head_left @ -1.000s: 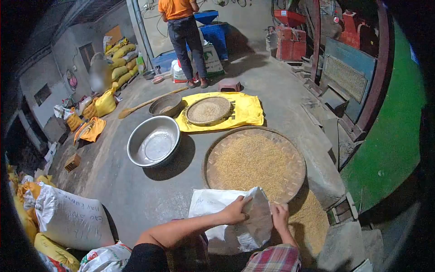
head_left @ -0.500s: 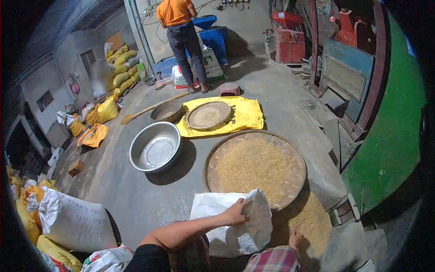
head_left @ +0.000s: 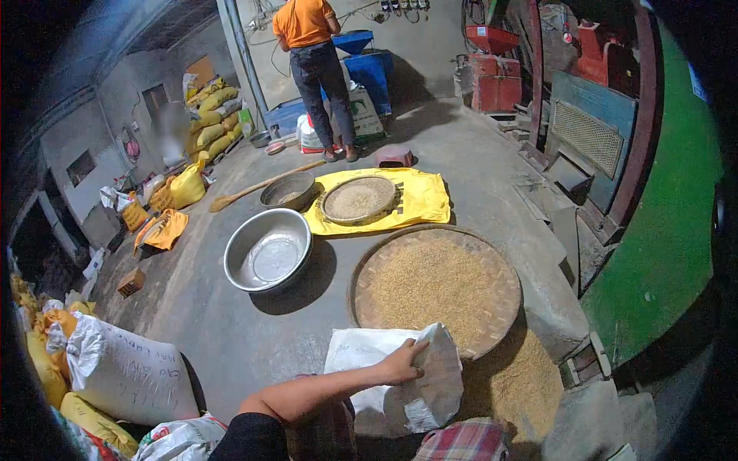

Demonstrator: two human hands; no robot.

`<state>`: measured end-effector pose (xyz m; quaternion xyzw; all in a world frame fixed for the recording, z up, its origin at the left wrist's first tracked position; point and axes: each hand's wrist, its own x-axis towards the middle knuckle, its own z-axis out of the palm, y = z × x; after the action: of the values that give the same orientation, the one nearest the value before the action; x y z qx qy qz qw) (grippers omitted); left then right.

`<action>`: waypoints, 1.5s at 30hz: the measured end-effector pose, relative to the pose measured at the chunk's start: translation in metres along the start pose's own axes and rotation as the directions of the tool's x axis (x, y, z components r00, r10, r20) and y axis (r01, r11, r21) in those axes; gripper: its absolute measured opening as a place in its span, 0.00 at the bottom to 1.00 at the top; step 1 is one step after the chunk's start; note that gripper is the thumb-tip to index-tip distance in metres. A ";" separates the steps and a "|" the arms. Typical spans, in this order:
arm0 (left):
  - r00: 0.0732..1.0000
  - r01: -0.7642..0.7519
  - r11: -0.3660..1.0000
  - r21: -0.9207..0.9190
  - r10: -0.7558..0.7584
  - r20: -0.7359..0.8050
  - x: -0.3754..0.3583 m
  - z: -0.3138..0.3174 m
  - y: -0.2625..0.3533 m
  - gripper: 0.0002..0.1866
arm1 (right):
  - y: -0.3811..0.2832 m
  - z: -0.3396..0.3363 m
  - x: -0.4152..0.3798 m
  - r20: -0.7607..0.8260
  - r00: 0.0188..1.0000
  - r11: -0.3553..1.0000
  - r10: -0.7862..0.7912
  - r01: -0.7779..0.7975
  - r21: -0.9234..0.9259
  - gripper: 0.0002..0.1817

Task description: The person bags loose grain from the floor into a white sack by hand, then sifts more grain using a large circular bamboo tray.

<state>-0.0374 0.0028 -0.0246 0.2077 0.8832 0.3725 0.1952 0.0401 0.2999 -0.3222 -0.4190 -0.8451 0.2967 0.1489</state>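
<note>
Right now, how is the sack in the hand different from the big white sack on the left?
The limp sack looks loose and creased, while the big sack bulges. The left hand holds the limp sack; no hand touches the big sack. Both are white.

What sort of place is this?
Likely a small mill: loose grain in a woven tray, yellow sacks stacked at far left, and a red machine topped by a hopper at the back.
</note>
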 end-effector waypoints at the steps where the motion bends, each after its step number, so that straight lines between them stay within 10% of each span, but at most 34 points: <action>1: 1.000 -0.002 1.000 0.004 0.002 -0.002 0.000 0.001 -0.001 0.40 | 0.002 -0.002 -0.002 0.002 1.000 1.000 -0.015 0.015 -0.025 0.15; 45: 1.000 0.022 0.999 0.048 -0.022 0.010 -0.002 0.001 0.011 0.40 | 0.005 0.001 0.007 -0.033 0.999 1.000 0.000 0.001 0.022 0.15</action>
<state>-0.0323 0.0095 -0.0164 0.2045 0.8930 0.3481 0.1990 0.0378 0.3073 -0.3261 -0.4220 -0.8394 0.2988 0.1674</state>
